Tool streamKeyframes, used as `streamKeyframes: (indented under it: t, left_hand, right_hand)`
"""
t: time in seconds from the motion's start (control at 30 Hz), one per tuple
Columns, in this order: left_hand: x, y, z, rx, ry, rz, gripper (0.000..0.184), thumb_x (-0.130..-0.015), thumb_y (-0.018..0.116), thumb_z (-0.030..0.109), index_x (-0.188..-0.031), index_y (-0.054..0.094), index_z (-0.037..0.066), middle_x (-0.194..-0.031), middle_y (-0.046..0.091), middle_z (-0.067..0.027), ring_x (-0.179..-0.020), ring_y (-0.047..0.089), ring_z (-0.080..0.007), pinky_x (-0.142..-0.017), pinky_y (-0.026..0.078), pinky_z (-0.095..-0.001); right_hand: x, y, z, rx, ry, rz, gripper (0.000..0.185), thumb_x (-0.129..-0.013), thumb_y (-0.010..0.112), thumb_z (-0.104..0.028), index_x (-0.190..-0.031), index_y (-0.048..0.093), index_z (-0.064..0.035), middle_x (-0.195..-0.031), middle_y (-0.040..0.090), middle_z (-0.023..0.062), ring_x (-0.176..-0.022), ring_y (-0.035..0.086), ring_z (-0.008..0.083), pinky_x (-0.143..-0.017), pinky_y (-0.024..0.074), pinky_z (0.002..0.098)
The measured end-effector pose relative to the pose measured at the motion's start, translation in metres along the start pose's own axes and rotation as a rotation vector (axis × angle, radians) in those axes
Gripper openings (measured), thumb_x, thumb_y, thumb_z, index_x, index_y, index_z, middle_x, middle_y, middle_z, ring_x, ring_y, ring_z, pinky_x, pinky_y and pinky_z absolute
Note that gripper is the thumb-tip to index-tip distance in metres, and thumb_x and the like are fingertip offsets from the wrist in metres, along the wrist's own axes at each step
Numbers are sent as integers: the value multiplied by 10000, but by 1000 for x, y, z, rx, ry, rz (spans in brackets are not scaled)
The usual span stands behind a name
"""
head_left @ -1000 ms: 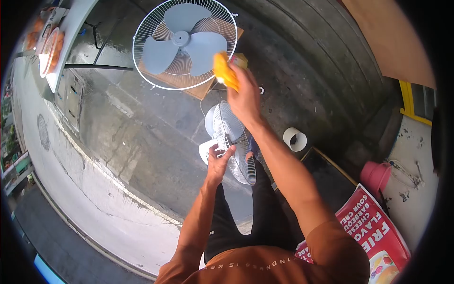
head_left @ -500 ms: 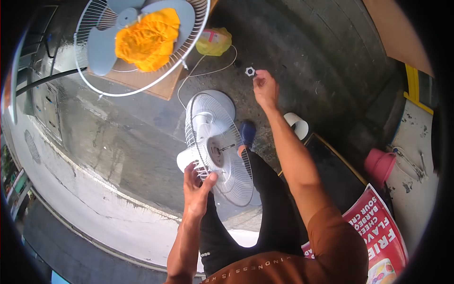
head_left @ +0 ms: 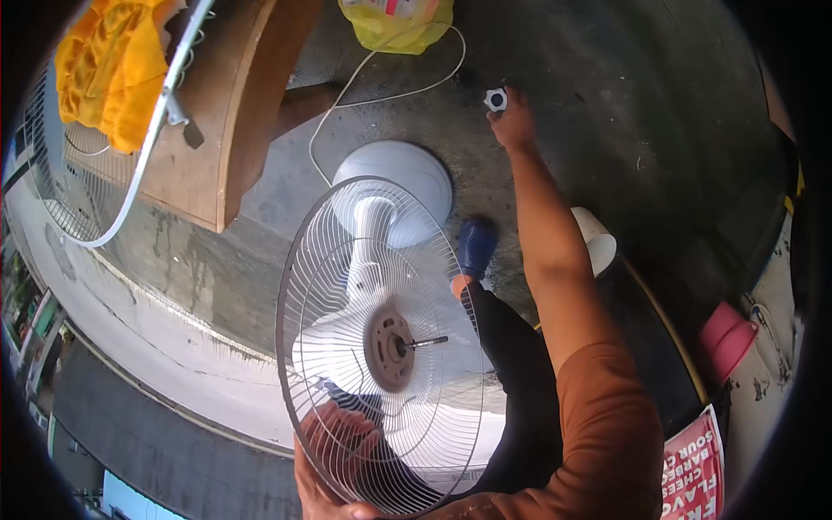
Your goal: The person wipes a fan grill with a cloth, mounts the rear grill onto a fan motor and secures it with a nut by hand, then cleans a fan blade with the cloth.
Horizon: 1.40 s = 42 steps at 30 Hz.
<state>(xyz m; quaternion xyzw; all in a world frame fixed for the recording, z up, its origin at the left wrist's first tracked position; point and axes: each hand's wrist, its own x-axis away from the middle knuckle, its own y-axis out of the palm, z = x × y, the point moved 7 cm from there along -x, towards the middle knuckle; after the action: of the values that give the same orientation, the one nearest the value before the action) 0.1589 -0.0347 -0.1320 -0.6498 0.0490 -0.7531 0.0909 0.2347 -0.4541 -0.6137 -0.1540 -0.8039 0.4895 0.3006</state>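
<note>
The rear wire grille [head_left: 390, 347] of a fan, with a bare metal shaft at its hub, faces up in front of me. My left hand [head_left: 338, 442] grips its lower rim, fingers behind the wires. The fan's round white base [head_left: 403, 191] is on the floor. Out to the right, my right hand [head_left: 513, 120] is closed on a white star-shaped knob [head_left: 496, 100] with a dark centre. An orange cloth [head_left: 117, 74] lies at the upper left by the white-rimmed grille [head_left: 143, 165].
A wooden box [head_left: 234, 121] stands upper left. A yellow plastic bag [head_left: 399, 22] and a white cord lie on the floor. Right of my leg are a white cylinder [head_left: 595, 240], a dark panel, a pink bucket [head_left: 728, 340] and a red sign [head_left: 692, 468].
My right hand has let go of the orange cloth and taken hold of the knob. The rear grille has turned to face up and looks closer; the cloth and front grille have shifted left in view.
</note>
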Motion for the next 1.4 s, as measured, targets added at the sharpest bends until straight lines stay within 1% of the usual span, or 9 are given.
streamKeyframes:
  t: [0.27, 0.43, 0.5, 0.6, 0.67, 0.77, 0.87, 1.0, 1.4]
  left_hand:
    - [3, 14, 11, 63, -50, -40, 1322, -569, 1021, 471, -1567, 294, -1, -1440, 500, -173, -1360, 521, -330, -1163, 441, -515]
    - [11, 14, 16, 49, 118, -206, 1178, -633, 1006, 299, -1534, 298, 24, -1356, 498, -148, -1306, 509, -287, -1142, 393, -478]
    - [11, 15, 14, 13, 183, -211, 1174, -645, 987, 407, -1514, 316, -9, -1328, 509, -161, -1256, 533, -285, -1095, 436, -461]
    - [5, 11, 8, -61, 311, -218, 1070, -690, 966, 411, -1478, 378, -13, -1237, 558, -120, -1171, 555, -234, -999, 474, -390]
    - [4, 12, 8, -115, 315, -252, 1063, -754, 935, 361, -1499, 312, -71, -1391, 534, -266, -1311, 532, -325, -1130, 412, -462]
    - [6, 12, 9, -123, 327, -231, 1047, -763, 924, 382, -1492, 329, -78, -1352, 563, -269, -1292, 548, -329, -1082, 467, -455]
    - [6, 11, 8, -133, 319, -223, 1078, -757, 923, 433, -1489, 328, -88, -1335, 564, -280, -1280, 553, -325, -1044, 500, -447]
    - [9, 11, 14, -162, 343, -213, 1087, -746, 924, 471, -1486, 351, -83, -1301, 574, -269, -1204, 598, -302, -1002, 522, -421]
    - [-2, 6, 6, -127, 333, -262, 1208, -703, 906, 599, -1482, 320, -114, -1326, 553, -291, -1200, 604, -329, -991, 522, -397]
  right_hand:
    - [-4, 5, -7, 144, -67, 91, 679, -816, 830, -277, -1399, 563, -53, -1298, 629, 204, -1200, 614, 402, -1014, 523, 463]
    - [34, -75, -25, -565, 84, 379, 694, -825, 879, -252, -1376, 538, -2, -1164, 677, 145, -1071, 644, 257, -987, 501, 391]
    - [57, -154, -70, -930, 111, 433, 676, -843, 883, -224, -1378, 533, -5, -1162, 659, 97, -1071, 609, 196, -990, 483, 380]
    - [89, -299, -190, -917, -130, 504, 610, -900, 834, -172, -1394, 522, 4, -1224, 637, 116, -1120, 591, 208, -1021, 465, 381]
    - [103, -376, -284, -825, -409, 552, 633, -884, 846, -156, -1408, 533, 9, -1228, 651, 126, -1102, 614, 219, -1008, 483, 381]
    - [118, -427, -412, -714, -794, 519, 575, -837, 866, -150, -1343, 618, -37, -1224, 669, 131, -1111, 650, 281, -975, 507, 391]
    - [117, -391, -507, -501, -1132, 424, 503, -853, 830, -159, -1304, 639, -46, -1203, 664, 149, -1115, 636, 339, -983, 505, 431]
    - [100, -298, -533, 35, -1133, 153, 420, -868, 750, -152, -1259, 630, -56, -1165, 644, 177, -1106, 612, 363, -956, 495, 478]
    - [111, -358, -528, -66, -953, 251, 416, -878, 762, -232, -1236, 659, -46, -1166, 653, 183, -1133, 617, 358, -984, 464, 500]
